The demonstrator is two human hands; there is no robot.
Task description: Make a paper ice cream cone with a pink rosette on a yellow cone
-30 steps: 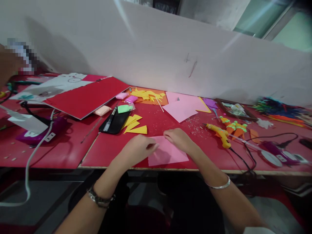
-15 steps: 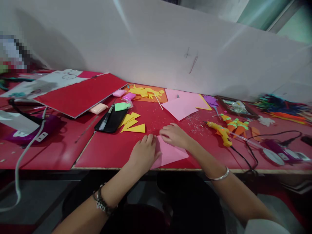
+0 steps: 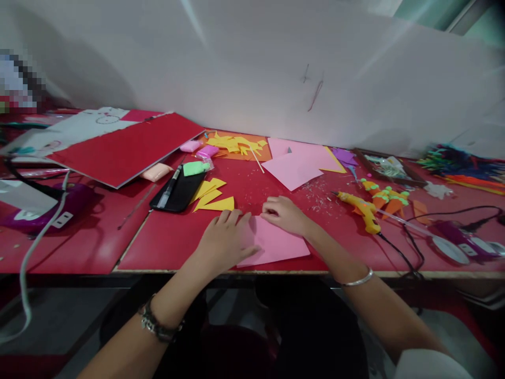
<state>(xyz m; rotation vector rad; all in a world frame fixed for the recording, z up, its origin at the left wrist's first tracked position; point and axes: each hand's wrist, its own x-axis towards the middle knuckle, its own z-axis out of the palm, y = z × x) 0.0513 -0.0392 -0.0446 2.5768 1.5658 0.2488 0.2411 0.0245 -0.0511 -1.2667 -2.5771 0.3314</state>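
A pink paper sheet (image 3: 276,245) lies on the red table (image 3: 177,242) near its front edge. My left hand (image 3: 224,239) rests flat on the sheet's left part, fingers stretched out and pressing down. My right hand (image 3: 284,215) sits at the sheet's top edge with its fingers curled and pressing the paper. Yellow paper triangles (image 3: 211,197) lie just beyond my left hand.
A black case with a pen (image 3: 177,190) and clay pieces (image 3: 195,168) lie at left centre. A red board (image 3: 122,147) slopes at the back left. More pink sheets (image 3: 300,163) lie behind. A yellow glue gun (image 3: 361,210) with its cord lies at right, beside paper carrots (image 3: 384,196).
My left hand has gone from a pinch at the sheet's left edge to lying flat on it. The right hand stays at the top edge. The camera view has shifted slightly.
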